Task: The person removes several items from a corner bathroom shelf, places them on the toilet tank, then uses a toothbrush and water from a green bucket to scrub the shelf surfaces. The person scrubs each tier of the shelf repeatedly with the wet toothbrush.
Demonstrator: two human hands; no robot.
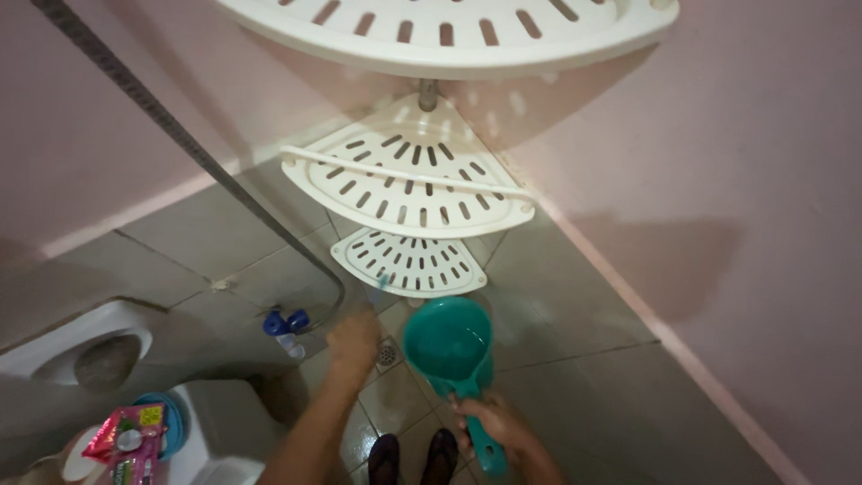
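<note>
Head view: the right hand (496,424) has its fingers (474,411) curled tight round the handle of a teal water dipper (449,343) — bowl ahead over the floor drain (387,354). The left hand (353,341) reaches toward the corner shelf (409,262) — blurred, its grip unclear.

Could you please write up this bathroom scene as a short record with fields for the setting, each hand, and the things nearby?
Setting: bathroom corner, pink walls, grey tiled floor
Left hand: left hand is blurred, reaching low toward the bottom shelf; its grip cannot be told
Right hand: right hand closed around the handle of a teal dipper
Shelves: white slotted corner rack, three tiers on a pole
Floor: round floor drain between the hands
Left side: blue tap, white squat toilet, pink sachets
</note>
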